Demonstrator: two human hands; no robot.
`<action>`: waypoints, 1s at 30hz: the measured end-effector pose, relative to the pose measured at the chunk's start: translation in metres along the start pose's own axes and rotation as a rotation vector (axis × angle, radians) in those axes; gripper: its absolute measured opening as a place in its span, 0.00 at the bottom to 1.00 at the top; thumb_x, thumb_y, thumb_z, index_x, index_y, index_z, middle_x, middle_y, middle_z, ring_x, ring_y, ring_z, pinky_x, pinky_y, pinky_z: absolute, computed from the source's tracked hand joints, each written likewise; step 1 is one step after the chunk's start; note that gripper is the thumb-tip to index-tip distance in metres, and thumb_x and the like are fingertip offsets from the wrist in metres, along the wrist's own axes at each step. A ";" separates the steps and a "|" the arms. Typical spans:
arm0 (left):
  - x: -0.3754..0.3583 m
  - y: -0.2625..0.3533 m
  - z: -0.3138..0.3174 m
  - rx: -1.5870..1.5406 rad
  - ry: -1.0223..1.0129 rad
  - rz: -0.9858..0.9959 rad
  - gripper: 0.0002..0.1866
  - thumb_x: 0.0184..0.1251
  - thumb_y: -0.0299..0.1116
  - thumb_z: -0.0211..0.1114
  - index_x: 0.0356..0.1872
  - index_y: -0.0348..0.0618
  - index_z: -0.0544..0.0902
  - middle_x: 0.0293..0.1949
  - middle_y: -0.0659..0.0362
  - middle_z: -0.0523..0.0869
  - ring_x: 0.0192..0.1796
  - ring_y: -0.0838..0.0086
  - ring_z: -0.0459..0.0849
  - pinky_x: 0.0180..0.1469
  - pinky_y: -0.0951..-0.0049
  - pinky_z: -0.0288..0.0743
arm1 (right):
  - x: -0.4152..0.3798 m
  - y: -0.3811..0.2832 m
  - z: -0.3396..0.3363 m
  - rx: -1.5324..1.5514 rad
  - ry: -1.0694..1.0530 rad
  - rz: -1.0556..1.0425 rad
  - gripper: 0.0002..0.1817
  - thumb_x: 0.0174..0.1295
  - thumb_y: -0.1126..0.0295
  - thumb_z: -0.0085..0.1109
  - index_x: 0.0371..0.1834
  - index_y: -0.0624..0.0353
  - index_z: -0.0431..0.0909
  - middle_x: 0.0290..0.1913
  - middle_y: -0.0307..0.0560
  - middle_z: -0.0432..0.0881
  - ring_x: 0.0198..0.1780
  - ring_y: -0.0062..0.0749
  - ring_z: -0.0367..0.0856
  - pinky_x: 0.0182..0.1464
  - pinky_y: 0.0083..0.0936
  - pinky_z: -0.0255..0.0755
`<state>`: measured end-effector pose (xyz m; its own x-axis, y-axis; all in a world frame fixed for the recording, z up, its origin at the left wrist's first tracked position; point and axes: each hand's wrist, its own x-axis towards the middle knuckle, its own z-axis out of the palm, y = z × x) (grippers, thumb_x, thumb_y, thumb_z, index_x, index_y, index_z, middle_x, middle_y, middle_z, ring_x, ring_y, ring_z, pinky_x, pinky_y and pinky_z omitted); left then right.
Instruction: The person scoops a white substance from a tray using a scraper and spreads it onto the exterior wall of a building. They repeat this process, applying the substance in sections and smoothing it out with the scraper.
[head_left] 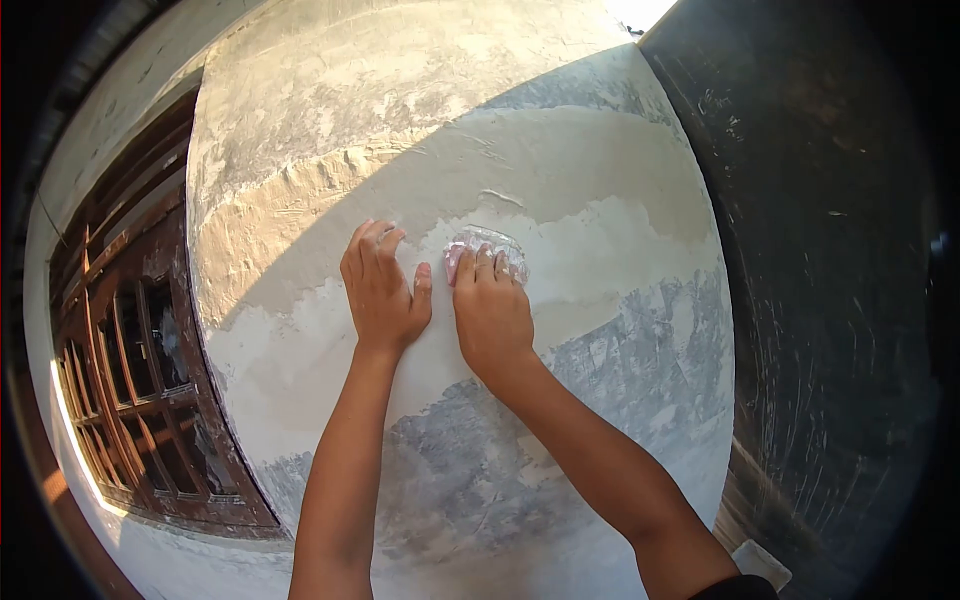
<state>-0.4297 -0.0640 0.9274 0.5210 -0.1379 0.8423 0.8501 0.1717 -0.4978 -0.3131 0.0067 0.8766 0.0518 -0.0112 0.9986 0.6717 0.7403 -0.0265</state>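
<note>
A wall [610,240] fills the middle of the head view, coated with pale, damp-looking putty over rough grey plaster. My right hand [492,310] is wrapped over a putty-smeared flat scraper [487,240], whitish with a pink tinge, whose upper edge lies against the coated surface. Its exact make is hidden by fingers and putty. To the left, my left hand [384,290] rests close over the coating with fingers bent and thumb apart, holding nothing. White putty marks the fingertips of both hands.
A brown wooden window [140,370] with barred panes stands at the left. Along the right side rises a dark wall or panel [820,250]. A pale block-like object [760,565] sits low at the right. Sunlight crosses the upper wall diagonally.
</note>
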 end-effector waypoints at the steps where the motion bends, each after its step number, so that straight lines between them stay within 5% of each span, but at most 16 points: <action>1: 0.001 0.000 0.001 0.002 0.005 -0.007 0.27 0.59 0.33 0.61 0.60 0.43 0.67 0.60 0.49 0.72 0.67 0.49 0.66 0.67 0.51 0.56 | -0.004 0.011 -0.015 0.155 -0.010 -0.044 0.31 0.52 0.78 0.63 0.64 0.67 0.73 0.50 0.59 0.82 0.48 0.48 0.85 0.53 0.35 0.78; 4: 0.003 0.001 0.004 0.051 -0.021 -0.023 0.27 0.57 0.33 0.62 0.59 0.44 0.68 0.59 0.49 0.72 0.67 0.50 0.66 0.67 0.51 0.57 | 0.013 0.044 -0.053 0.353 0.022 0.114 0.35 0.49 0.82 0.62 0.66 0.60 0.72 0.43 0.55 0.82 0.43 0.45 0.84 0.46 0.34 0.78; 6: 0.008 0.005 0.005 0.062 -0.070 0.019 0.27 0.57 0.33 0.63 0.59 0.45 0.68 0.58 0.50 0.72 0.67 0.50 0.66 0.67 0.52 0.57 | 0.039 0.073 -0.046 0.594 0.240 0.201 0.33 0.51 0.84 0.59 0.65 0.52 0.76 0.40 0.53 0.81 0.41 0.44 0.82 0.44 0.34 0.76; 12: 0.014 0.024 0.021 0.050 -0.150 0.069 0.26 0.56 0.34 0.63 0.57 0.45 0.70 0.58 0.51 0.72 0.67 0.52 0.66 0.66 0.53 0.58 | 0.104 0.114 -0.027 0.665 0.128 0.356 0.26 0.54 0.74 0.60 0.60 0.49 0.81 0.41 0.47 0.82 0.44 0.42 0.81 0.51 0.36 0.74; 15: 0.011 0.023 0.018 0.080 -0.081 0.021 0.26 0.56 0.34 0.63 0.57 0.44 0.70 0.58 0.51 0.73 0.67 0.52 0.67 0.66 0.53 0.58 | 0.116 0.111 -0.004 0.593 -0.001 0.173 0.27 0.53 0.70 0.60 0.60 0.48 0.81 0.42 0.46 0.82 0.44 0.41 0.82 0.52 0.37 0.73; 19: 0.009 0.022 0.020 0.081 -0.086 0.028 0.26 0.55 0.35 0.64 0.56 0.44 0.71 0.57 0.51 0.74 0.66 0.53 0.67 0.65 0.53 0.58 | 0.131 0.137 -0.006 0.496 0.065 0.367 0.27 0.53 0.72 0.59 0.60 0.43 0.82 0.42 0.46 0.82 0.48 0.39 0.81 0.55 0.36 0.72; 23: 0.009 0.022 0.020 0.087 -0.073 0.036 0.25 0.54 0.36 0.64 0.54 0.43 0.72 0.55 0.51 0.74 0.65 0.54 0.68 0.64 0.54 0.60 | 0.129 0.126 0.001 0.724 0.066 0.281 0.26 0.53 0.72 0.59 0.58 0.42 0.83 0.42 0.42 0.82 0.48 0.35 0.80 0.55 0.38 0.68; 28: 0.008 0.023 0.018 0.081 -0.098 0.027 0.26 0.55 0.34 0.65 0.57 0.43 0.70 0.54 0.51 0.74 0.65 0.52 0.69 0.64 0.53 0.59 | 0.132 0.123 -0.009 0.482 0.093 0.378 0.25 0.54 0.70 0.61 0.59 0.43 0.83 0.42 0.44 0.81 0.48 0.38 0.81 0.56 0.36 0.69; 30: 0.009 0.024 0.019 0.072 -0.098 0.032 0.26 0.55 0.33 0.65 0.56 0.43 0.70 0.54 0.51 0.74 0.65 0.52 0.69 0.64 0.53 0.59 | 0.131 0.111 -0.002 0.698 0.118 0.273 0.24 0.54 0.70 0.61 0.57 0.44 0.84 0.41 0.42 0.82 0.46 0.35 0.81 0.54 0.38 0.66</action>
<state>-0.4059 -0.0427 0.9271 0.5346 -0.0359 0.8444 0.8239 0.2447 -0.5112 -0.2304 0.0867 1.0040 0.2546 0.1910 0.9480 0.0015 0.9802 -0.1979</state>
